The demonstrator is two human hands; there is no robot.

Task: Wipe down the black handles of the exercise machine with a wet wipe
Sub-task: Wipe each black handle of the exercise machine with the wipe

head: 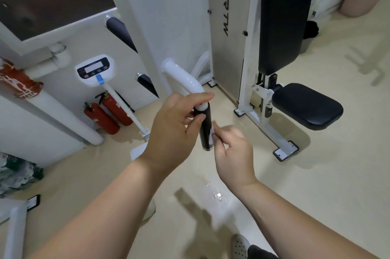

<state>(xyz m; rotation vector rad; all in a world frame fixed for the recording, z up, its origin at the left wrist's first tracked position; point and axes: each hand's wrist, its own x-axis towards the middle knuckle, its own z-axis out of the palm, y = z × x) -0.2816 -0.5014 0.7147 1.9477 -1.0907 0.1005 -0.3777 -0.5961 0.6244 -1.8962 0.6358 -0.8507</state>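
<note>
The left hand [175, 125] is gripping the top of the black handle [206, 130] — hanging upright from the white bar [185, 78] over the floor [316, 185] — while the right hand [232, 151] is pinching the wipe [212, 132] against its side.

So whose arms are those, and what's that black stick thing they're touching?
They belong to a person wearing a camera on their head, so you see what they see, looking down. The left hand grips the top of a black handle at the end of a white gym-machine bar. The right hand presses a small white wipe against the handle to clean it. Behind are the machine's black seat, two red fire extinguishers and a standing scale on the floor.
</note>
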